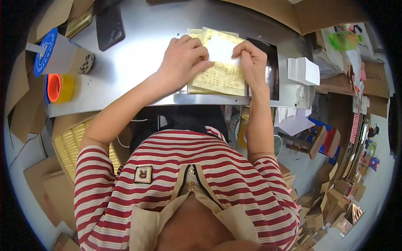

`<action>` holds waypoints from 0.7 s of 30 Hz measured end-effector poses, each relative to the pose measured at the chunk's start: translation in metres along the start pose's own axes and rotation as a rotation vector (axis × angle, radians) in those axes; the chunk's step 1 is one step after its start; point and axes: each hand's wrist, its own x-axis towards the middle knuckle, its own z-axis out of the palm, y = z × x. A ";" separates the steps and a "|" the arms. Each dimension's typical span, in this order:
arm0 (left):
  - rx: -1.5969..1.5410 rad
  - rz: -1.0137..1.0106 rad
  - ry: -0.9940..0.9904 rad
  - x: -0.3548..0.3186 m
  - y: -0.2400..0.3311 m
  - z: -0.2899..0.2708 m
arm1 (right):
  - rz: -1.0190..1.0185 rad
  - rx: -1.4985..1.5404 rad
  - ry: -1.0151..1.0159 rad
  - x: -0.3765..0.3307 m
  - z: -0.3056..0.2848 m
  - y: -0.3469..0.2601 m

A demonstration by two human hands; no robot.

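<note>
A small white card (pixel 220 49) lies over a yellow sheet covered in rows of small gold marks (pixel 224 79), which looks wrapped in clear film. My left hand (pixel 184 58) is closed at the card's left edge, thumb pointing inward. On the opposite side, my right hand (pixel 252 62) pinches the card's right edge between thumb and curled finger. I cannot tell whether the card is on top of the film or tucked under it. More yellow sheets show beneath, close to the metal table's (pixel 138 62) front edge.
Right of my right hand are a dark rectangular opening (pixel 273 71) and a stack of white cards (pixel 302 70). At the left stand a lidded drink cup (pixel 63 54) and tape rolls (pixel 60 88), with a dark phone (pixel 109 26) behind. A carton of gold sheets (pixel 75 144) sits below the table.
</note>
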 end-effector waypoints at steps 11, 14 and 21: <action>-0.096 -0.010 -0.060 -0.007 0.004 0.003 | -0.175 -0.293 -0.011 -0.012 -0.011 -0.014; 0.002 -0.016 -0.089 -0.011 0.008 0.000 | -0.248 -0.537 0.644 -0.017 -0.050 -0.020; 0.181 0.343 0.038 0.047 0.038 0.042 | 0.181 -0.964 0.760 -0.048 -0.133 0.021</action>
